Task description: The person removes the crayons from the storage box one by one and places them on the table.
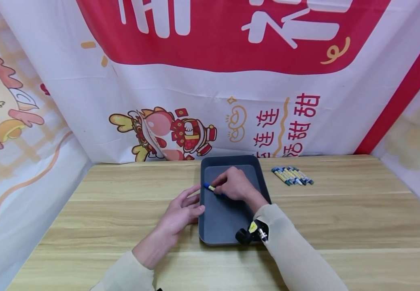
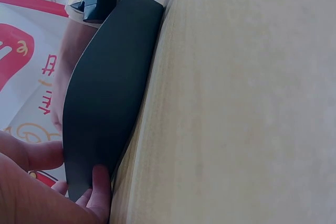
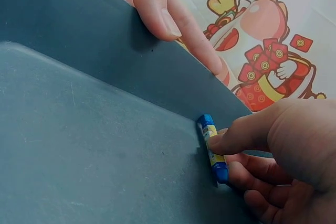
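A dark grey rectangular tray (image 1: 217,226) lies on the wooden table. My left hand (image 1: 181,211) holds its left wall, thumb over the rim and fingers along the outer side, as the left wrist view also shows. Inside the tray, near that same wall, my right hand (image 1: 234,185) pinches a blue crayon (image 3: 212,148) with a yellow paper wrapper between thumb and fingers. The crayon lies at or just above the tray's floor; I cannot tell whether it touches. To the right of the tray, several wrapped crayons (image 1: 292,176) lie side by side in a row.
The light wooden table (image 1: 130,202) reaches back to a white printed cloth (image 1: 166,89) hanging behind it. Another cloth (image 1: 17,141) hangs along the left side. A small black wrist camera (image 1: 245,235) sits over the tray's near right corner.
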Tool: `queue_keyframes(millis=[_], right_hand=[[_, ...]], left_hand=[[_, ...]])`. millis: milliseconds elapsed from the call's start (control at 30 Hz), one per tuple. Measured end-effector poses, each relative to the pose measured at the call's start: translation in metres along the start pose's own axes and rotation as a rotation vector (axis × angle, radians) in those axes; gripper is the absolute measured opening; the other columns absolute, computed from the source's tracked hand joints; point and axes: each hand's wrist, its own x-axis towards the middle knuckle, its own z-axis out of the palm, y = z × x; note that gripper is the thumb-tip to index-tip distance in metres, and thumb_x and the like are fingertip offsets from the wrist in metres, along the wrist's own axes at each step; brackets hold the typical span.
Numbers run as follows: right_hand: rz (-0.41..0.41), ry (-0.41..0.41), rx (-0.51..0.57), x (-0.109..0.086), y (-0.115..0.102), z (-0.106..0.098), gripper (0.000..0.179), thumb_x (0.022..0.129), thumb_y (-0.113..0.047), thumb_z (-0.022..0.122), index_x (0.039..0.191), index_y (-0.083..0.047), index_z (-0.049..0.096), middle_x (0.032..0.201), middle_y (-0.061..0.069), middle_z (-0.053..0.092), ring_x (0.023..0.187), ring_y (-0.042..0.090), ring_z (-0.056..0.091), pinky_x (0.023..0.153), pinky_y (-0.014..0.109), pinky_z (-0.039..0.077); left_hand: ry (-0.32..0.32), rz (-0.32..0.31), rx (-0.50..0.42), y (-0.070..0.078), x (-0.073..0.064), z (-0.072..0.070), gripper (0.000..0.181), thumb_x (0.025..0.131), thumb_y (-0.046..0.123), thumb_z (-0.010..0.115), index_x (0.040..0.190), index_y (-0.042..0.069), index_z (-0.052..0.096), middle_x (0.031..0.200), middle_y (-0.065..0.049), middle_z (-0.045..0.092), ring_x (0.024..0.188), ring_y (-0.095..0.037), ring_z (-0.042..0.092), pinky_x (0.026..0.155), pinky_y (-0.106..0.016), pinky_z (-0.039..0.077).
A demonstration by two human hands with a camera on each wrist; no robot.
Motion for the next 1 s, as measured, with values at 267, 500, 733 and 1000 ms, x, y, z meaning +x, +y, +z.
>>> queue_keyframes(millis=[267, 500, 733, 1000], right_hand=[[0.011, 0.041, 0.011, -0.002, -0.001, -0.004, 0.017, 0.099, -0.017, 0.076, 0.112, -0.022, 0.085, 0.115, 0.001, 0.078, 0.097, 0.019, 0.067, 0.086, 0.035, 0.058], [0.004, 0.118, 0.043, -0.006, -0.003, -0.012, 0.017, 0.099, -0.019, 0.076, 0.113, -0.021, 0.085, 0.114, 0.002, 0.079, 0.098, 0.021, 0.067, 0.091, 0.039, 0.058], [-0.027, 0.182, 0.057, -0.015, -0.001, -0.028, 0.017, 0.099, -0.019, 0.075, 0.113, -0.02, 0.085, 0.112, 0.004, 0.08, 0.093, 0.021, 0.069, 0.086, 0.036, 0.058], [-0.04, 0.232, 0.116, -0.025, 0.013, -0.045, 0.019, 0.1, -0.018, 0.073, 0.116, -0.016, 0.084, 0.114, 0.009, 0.079, 0.089, 0.022, 0.068, 0.075, 0.03, 0.053]], left_hand=[[-0.001, 0.001, -0.002, 0.0, 0.0, 0.0, 0.062, 0.103, 0.008, 0.065, 0.159, 0.029, 0.048, 0.163, -0.017, 0.05, 0.14, -0.034, 0.061, 0.103, -0.045, 0.058], [-0.002, 0.006, -0.004, 0.0, -0.001, 0.001, 0.062, 0.103, 0.008, 0.065, 0.159, 0.028, 0.048, 0.164, -0.017, 0.049, 0.139, -0.034, 0.062, 0.106, -0.047, 0.057], [0.005, 0.002, 0.0, 0.0, -0.001, 0.001, 0.063, 0.103, 0.008, 0.066, 0.159, 0.028, 0.048, 0.164, -0.017, 0.049, 0.137, -0.033, 0.063, 0.107, -0.048, 0.056], [0.019, -0.003, -0.005, 0.0, -0.001, 0.003, 0.063, 0.102, 0.006, 0.066, 0.159, 0.027, 0.049, 0.164, -0.017, 0.048, 0.137, -0.033, 0.062, 0.105, -0.047, 0.057]])
